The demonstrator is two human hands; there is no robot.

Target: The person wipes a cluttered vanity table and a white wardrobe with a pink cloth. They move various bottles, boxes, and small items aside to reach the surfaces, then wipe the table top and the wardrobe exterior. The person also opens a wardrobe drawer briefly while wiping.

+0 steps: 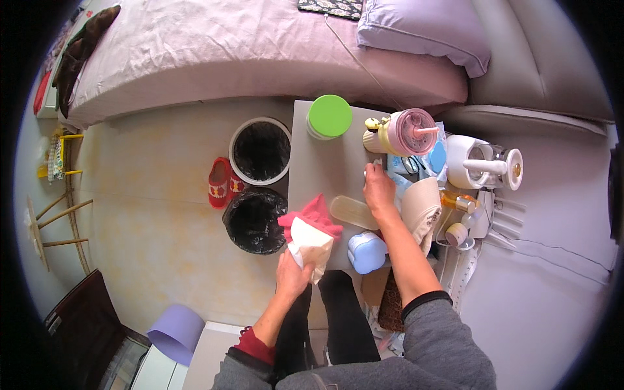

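Note:
My left hand [292, 275] grips a crumpled cream-and-white sheet [309, 246], paper or thin packaging, at the near edge of the grey bedside table [360, 190]. A pink-red cloth [314, 217] lies against its far side; whether my fingers hold the cloth too is hidden. On the tabletop, my right hand [379, 187] has its fingers bent around a small white piece [375, 163], mostly hidden. Left of my right wrist is a long translucent container [353, 212]. A blue lidded box [367, 252] sits nearer me, and a jar with a green lid [330, 116] stands at the far end.
Two black-lined bins [261, 151] [257, 222] stand left of the table, beside red slippers [219, 183]. Along the table's right are a pink-lidded tumbler [414, 131], a white electric kettle [470, 163], a beige cap [421, 204] and bottles [458, 201]. A bed [234, 73] borders the far side.

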